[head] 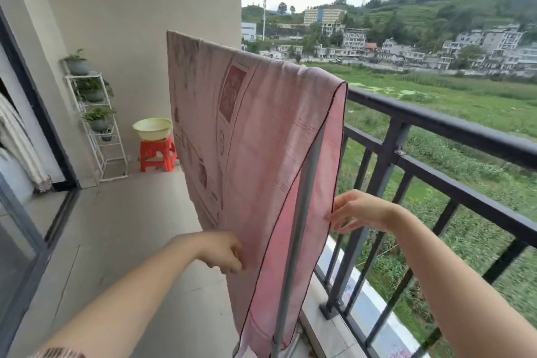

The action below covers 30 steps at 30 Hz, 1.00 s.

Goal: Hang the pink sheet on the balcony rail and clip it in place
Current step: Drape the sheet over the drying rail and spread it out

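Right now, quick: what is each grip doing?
Left grip: closed, pinching the near layer of the pink sheet.
Right grip: closed, pinching the sheet's dark-trimmed outer edge.

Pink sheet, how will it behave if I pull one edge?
Probably floppy: the pink sheet drapes in soft folds. Likely light: the left hand and right hand hold it by a pinch. Nothing visibly pins it, so a tug may slide it.

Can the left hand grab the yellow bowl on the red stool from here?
Probably not. The left hand is pinching the pink sheet, and the bowl sits on the stool far off by the wall.
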Tool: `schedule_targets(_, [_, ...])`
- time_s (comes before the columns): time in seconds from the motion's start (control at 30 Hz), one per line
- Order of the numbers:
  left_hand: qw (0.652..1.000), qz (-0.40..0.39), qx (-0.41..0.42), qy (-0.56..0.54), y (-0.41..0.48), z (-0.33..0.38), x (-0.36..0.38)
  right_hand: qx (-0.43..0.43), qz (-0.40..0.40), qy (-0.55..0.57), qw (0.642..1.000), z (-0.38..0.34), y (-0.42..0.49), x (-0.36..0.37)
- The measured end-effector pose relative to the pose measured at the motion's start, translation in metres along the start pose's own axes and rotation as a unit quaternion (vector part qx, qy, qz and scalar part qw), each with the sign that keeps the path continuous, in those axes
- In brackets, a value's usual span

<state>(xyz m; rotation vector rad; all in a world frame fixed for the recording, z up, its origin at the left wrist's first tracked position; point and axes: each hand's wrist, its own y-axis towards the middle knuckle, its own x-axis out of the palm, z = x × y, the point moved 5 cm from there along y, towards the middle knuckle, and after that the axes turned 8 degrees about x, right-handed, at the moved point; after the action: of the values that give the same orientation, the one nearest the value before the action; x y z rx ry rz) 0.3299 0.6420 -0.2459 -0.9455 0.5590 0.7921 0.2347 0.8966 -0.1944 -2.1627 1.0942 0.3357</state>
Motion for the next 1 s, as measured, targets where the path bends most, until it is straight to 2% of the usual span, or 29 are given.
schedule_targets(0.1, [0.99,0.131,0.048,0.03,-0.009,0.023,-0.056,-0.056,0.047,-0.017,0.997,-0.032,-0.01,-0.02])
schedule_targets(0.17, [0.966,0.24,0.09,0.016,-0.018,0.045,-0.091,-0.128,0.106,0.051,0.985,-0.059,-0.022,-0.033])
schedule_targets(0.27, [0.902,0.389,0.176,-0.059,-0.036,0.092,-0.132,-0.223,0.22,0.136,0.94,-0.1,-0.045,-0.05])
schedule_targets(0.37, [0.849,0.47,0.233,-0.071,-0.053,0.139,-0.155,-0.295,0.321,0.137,0.889,-0.129,-0.065,-0.059])
schedule_targets(0.5, [0.83,0.515,0.208,0.052,-0.06,0.175,-0.157,-0.355,0.386,0.111,0.844,-0.144,-0.084,-0.061])
schedule_targets(0.57, [0.808,0.549,0.193,0.089,-0.06,0.178,-0.156,-0.363,0.424,0.082,0.826,-0.145,-0.092,-0.059])
schedule_targets(0.63, [0.783,0.58,0.206,0.092,-0.061,0.178,-0.154,-0.366,0.457,0.068,0.808,-0.144,-0.101,-0.06])
schedule_targets(0.7, [0.769,0.58,0.264,0.061,-0.063,0.18,-0.151,-0.365,0.471,0.09,0.798,-0.141,-0.107,-0.063])
schedule_targets(0.77, [0.768,0.555,0.317,0.052,-0.064,0.186,-0.145,-0.355,0.48,0.102,0.796,-0.138,-0.108,-0.067])
schedule_targets(0.87, [0.788,0.515,0.331,0.06,-0.06,0.186,-0.141,-0.351,0.483,0.036,0.801,-0.138,-0.107,-0.064])
schedule_targets(0.93, [0.799,0.491,0.344,0.047,-0.057,0.181,-0.14,-0.373,0.496,0.005,0.784,-0.139,-0.111,-0.061])
schedule_targets(1.0, [0.782,0.511,0.355,0.036,-0.061,0.177,-0.142,-0.39,0.51,-0.048,0.765,-0.144,-0.115,-0.058])
